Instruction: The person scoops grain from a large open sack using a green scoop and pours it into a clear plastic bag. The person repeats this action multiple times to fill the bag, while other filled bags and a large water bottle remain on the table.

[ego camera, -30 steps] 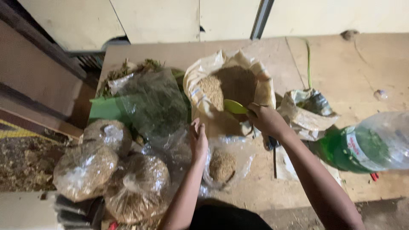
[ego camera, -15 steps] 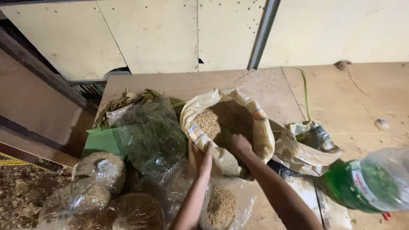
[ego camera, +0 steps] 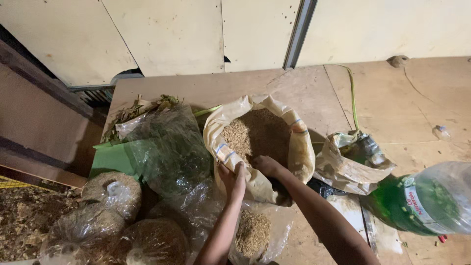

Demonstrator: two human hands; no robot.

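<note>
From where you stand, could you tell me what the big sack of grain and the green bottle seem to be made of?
The sack looks like tan woven plastic with a dull finish: its rolled rim creases stiffly and carries thin stripes. The green bottle seems clear, glossy plastic: light shines through it. The left hand grips the sack's rim.

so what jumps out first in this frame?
The open sack of tan grain at mid-table, its rim rolled down, draws the eye; the right hand reaches into it while the left hand grips its near rim. At the right edge lies a clear plastic bottle of green liquid, and at lower left sit several filled clear bags beside a plastic-wrapped bundle of leaves.
</note>
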